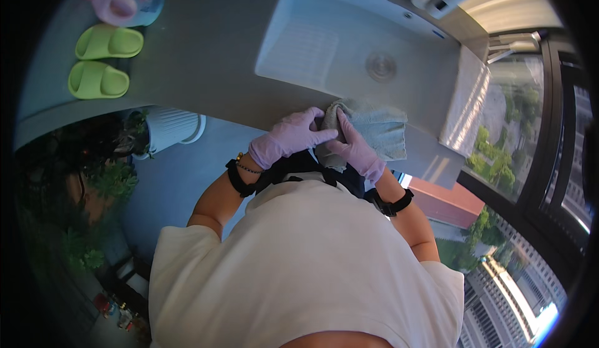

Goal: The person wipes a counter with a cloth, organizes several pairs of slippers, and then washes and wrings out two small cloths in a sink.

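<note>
A grey-green cloth (pixel 382 130) hangs over the front edge of the counter, bunched at its left end and spread out towards the right. My left hand (pixel 288 137), in a pink-lilac glove, curls its fingers and thumb about the cloth's bunched left edge; the exact contact is partly in shadow. In a matching glove, my right hand (pixel 359 149) grips the bunched part, its fingers lying over the folds. Both hands are close together, just in front of the white sink (pixel 293 81).
Two green slippers (pixel 100 81) and a pink and blue jug-like bottle (pixel 125 2) sit at the counter's (pixel 199 55) far left. A white cloth (pixel 467 98) drapes the ledge beside the window at right. Below left stand a white ribbed pot (pixel 171 130) and plants (pixel 106 192).
</note>
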`<state>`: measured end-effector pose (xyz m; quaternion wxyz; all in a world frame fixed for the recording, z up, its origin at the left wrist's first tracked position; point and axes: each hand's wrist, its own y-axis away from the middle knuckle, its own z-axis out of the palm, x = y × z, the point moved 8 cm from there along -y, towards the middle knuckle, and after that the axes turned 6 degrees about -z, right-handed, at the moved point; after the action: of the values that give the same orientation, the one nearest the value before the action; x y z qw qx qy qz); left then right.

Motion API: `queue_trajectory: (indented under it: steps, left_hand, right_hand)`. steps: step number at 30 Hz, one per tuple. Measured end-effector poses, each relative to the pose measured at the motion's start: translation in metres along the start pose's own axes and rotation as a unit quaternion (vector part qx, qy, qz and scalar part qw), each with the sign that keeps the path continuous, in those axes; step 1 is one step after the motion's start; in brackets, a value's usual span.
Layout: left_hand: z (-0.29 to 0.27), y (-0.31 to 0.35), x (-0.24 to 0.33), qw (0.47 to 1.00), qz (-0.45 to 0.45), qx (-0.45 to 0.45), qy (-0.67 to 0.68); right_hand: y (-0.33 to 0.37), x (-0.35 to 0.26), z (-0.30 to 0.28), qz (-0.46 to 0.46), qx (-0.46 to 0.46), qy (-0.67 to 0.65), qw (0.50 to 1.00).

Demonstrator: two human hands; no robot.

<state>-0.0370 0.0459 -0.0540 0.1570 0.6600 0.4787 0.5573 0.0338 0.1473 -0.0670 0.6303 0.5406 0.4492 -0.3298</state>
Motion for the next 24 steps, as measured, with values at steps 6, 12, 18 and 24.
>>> queue_trajectory:
  steps: [6,12,18,24]
  left_hand:
    - [-0.118,0.042,-0.123,0.982,0.067,0.043,0.173]
    - [-0.245,0.071,-0.257,0.914,0.058,0.352,0.195]
    - [-0.356,0.154,-0.293,0.642,0.007,0.767,-0.026]
    - [-0.298,0.08,-0.285,0.775,-0.045,0.629,-0.03]
  right_hand:
    - [-0.13,-0.035,0.12,-0.017,-0.108,-0.156,0.982]
    - [-0.27,-0.058,0.238,0.005,-0.213,-0.235,0.948]
    - [-0.369,-0.128,0.314,0.079,-0.155,-0.391,0.904]
    - [-0.32,-0.181,0.288,-0.298,-0.287,0.638,0.649]
